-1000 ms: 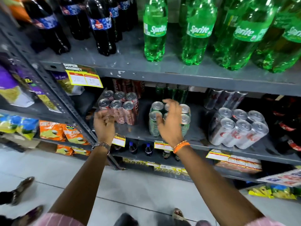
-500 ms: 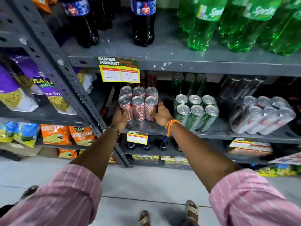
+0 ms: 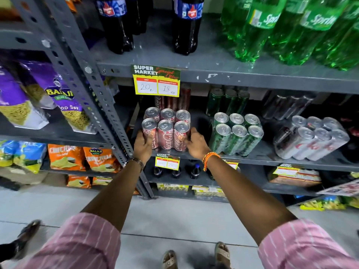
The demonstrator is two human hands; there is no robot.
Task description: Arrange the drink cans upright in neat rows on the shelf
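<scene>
now, starting at the left, the left hand point(image 3: 143, 145) is pressed flat against the outer side of the red cans point(image 3: 166, 129), fingers spread and curled onto the nearest can, thumb low by the base. the six cans stand upright in two rows of three at the front of the middle shelf point(image 3: 258, 158), just under the yellow price tag point(image 3: 157, 81), with more red cans standing in the dark behind them. on their other side the right hand point(image 3: 197, 143), the one with the orange wristband point(image 3: 208, 158), cups the block the same way, fingers wrapped against the end can, so the group is squeezed between two palms rather than lifted. i'd guess these are full, so fairly heavy as a block, stiff in the wall but smooth and quick to slide on painted metal; pressing low on the sides keeps them from tipping, while a push near the tops would likely topple one. further right the green cans point(image 3: 237, 133) sit as a tidy six, apart from the red ones, and beyond them the silver cans point(image 3: 314, 138) lean noticeably, so they look like the ones that need straightening.
</scene>
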